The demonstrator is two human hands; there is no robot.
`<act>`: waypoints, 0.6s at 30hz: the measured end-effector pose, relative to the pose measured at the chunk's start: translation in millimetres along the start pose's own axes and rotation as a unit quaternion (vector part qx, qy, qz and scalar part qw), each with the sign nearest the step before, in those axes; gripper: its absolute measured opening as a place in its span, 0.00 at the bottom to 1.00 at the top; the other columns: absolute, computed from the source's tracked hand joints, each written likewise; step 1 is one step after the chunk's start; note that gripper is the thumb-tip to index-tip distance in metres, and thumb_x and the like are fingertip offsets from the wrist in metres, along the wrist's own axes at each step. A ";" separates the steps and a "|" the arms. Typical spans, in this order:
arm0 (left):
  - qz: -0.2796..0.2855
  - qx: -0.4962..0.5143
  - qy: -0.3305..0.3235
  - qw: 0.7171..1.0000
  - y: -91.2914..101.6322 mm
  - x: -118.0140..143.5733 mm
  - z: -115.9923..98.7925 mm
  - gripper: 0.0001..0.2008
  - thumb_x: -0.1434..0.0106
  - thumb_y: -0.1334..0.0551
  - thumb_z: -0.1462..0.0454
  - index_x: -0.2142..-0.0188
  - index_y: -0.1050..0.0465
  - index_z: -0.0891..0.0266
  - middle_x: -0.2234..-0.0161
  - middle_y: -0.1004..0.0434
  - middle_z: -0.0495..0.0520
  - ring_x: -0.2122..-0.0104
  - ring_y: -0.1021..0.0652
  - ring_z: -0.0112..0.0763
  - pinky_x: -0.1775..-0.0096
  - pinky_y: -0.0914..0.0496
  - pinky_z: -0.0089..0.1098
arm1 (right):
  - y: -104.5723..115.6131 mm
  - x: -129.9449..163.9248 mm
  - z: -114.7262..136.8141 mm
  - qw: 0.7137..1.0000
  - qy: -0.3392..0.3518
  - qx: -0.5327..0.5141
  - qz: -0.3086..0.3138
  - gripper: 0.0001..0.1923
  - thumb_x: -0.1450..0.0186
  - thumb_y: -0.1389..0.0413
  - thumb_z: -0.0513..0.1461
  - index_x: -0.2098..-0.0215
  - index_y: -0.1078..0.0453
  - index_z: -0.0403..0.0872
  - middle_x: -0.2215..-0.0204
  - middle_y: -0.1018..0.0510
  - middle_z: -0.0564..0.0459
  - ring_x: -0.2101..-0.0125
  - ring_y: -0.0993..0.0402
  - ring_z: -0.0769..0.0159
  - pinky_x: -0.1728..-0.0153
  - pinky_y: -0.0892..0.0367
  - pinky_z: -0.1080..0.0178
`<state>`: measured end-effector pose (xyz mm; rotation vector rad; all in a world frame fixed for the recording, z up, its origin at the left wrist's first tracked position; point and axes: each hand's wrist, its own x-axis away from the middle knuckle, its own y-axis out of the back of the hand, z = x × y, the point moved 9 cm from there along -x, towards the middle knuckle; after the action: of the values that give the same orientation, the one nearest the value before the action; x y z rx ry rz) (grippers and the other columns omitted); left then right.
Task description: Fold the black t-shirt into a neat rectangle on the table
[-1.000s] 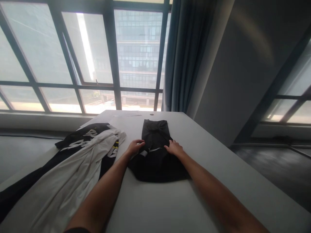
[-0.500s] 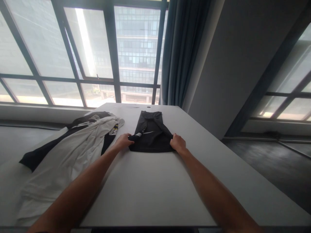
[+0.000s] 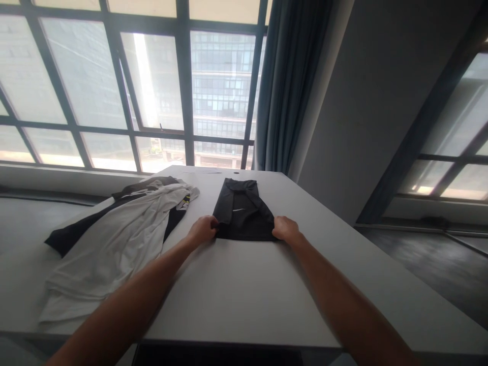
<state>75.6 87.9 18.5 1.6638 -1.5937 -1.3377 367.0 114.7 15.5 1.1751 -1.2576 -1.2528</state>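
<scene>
White table [image 3: 244,300] carries a pale shirt pile [image 3: 114,244] at its left and a folded black garment [image 3: 244,216] mid-table. Left hand [image 3: 203,230] and right hand [image 3: 285,228] pinch its near corners, fingers closed on cloth; even tension should keep that edge square.

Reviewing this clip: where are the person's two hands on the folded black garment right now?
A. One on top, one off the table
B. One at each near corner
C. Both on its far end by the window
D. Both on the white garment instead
B. The left hand grips the near left corner of the folded black garment and the right hand grips the near right corner; the white garment lies untouched to the left.
</scene>
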 end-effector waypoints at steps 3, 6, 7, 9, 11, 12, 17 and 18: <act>-0.043 0.017 -0.045 0.998 10.5 3.9 -17.1 0.08 0.41 0.39 0.65 0.64 0.21 0.60 0.65 0.21 0.54 0.65 0.23 0.35 0.63 0.31 0.31 | 9.4 2.5 5.8 0.999 0.005 0.001 -0.037 0.17 0.40 0.40 0.38 0.52 0.25 0.45 0.56 0.22 0.38 0.53 0.24 0.51 0.55 0.31 0.59; -0.076 0.033 -0.047 0.995 19.8 6.8 -23.0 0.07 0.39 0.40 0.62 0.65 0.23 0.60 0.66 0.22 0.53 0.67 0.24 0.34 0.64 0.32 0.31 | 29.9 8.3 10.7 0.994 0.013 -0.025 -0.106 0.14 0.36 0.46 0.38 0.54 0.25 0.44 0.56 0.22 0.38 0.55 0.24 0.52 0.57 0.31 0.60; -0.091 0.036 -0.044 0.994 23.4 7.5 -23.4 0.07 0.39 0.40 0.62 0.65 0.24 0.59 0.66 0.23 0.53 0.67 0.24 0.34 0.63 0.32 0.32 | 38.3 10.8 10.6 0.989 0.010 -0.043 -0.139 0.15 0.35 0.49 0.38 0.54 0.26 0.44 0.56 0.21 0.38 0.56 0.24 0.53 0.57 0.32 0.60; -0.130 0.044 -0.045 0.990 32.3 9.2 -23.9 0.07 0.37 0.42 0.62 0.65 0.26 0.59 0.66 0.24 0.53 0.67 0.25 0.33 0.63 0.32 0.32 | 51.1 14.8 9.9 0.977 0.009 -0.098 -0.191 0.16 0.32 0.53 0.40 0.54 0.27 0.44 0.58 0.21 0.41 0.57 0.24 0.55 0.58 0.33 0.62; -0.159 0.057 -0.054 0.984 39.8 11.0 -24.7 0.07 0.37 0.43 0.62 0.65 0.27 0.60 0.67 0.25 0.53 0.66 0.25 0.34 0.62 0.32 0.32 | 49.8 13.7 16.8 0.969 0.054 -0.162 -0.177 0.16 0.31 0.54 0.43 0.58 0.27 0.45 0.62 0.20 0.45 0.61 0.24 0.58 0.61 0.34 0.64; -0.160 0.061 -0.063 0.983 41.0 11.4 -25.9 0.07 0.37 0.44 0.63 0.65 0.28 0.60 0.67 0.25 0.53 0.66 0.25 0.34 0.62 0.32 0.32 | 42.5 11.6 24.2 0.968 0.092 -0.193 -0.134 0.17 0.30 0.54 0.44 0.62 0.27 0.45 0.66 0.21 0.46 0.64 0.24 0.60 0.63 0.34 0.65; 0.010 0.026 -0.127 0.991 11.9 12.0 -34.8 0.09 0.39 0.40 0.57 0.67 0.25 0.59 0.67 0.23 0.52 0.69 0.26 0.33 0.65 0.33 0.31 | 5.2 13.2 46.7 0.940 0.200 -0.270 0.058 0.29 0.27 0.60 0.52 0.73 0.30 0.45 0.78 0.25 0.52 0.77 0.28 0.66 0.71 0.35 0.67; 0.042 0.016 -0.136 0.990 5.5 13.0 -34.6 0.11 0.40 0.39 0.55 0.66 0.24 0.58 0.67 0.23 0.52 0.68 0.25 0.34 0.65 0.33 0.31 | 6.9 12.8 44.0 0.947 0.198 -0.250 0.035 0.29 0.28 0.59 0.54 0.73 0.29 0.45 0.77 0.24 0.52 0.76 0.28 0.67 0.70 0.35 0.67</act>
<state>101.0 64.9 33.3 1.4622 -1.8246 -1.5550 322.3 104.7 22.5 0.9344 -0.6278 -1.1225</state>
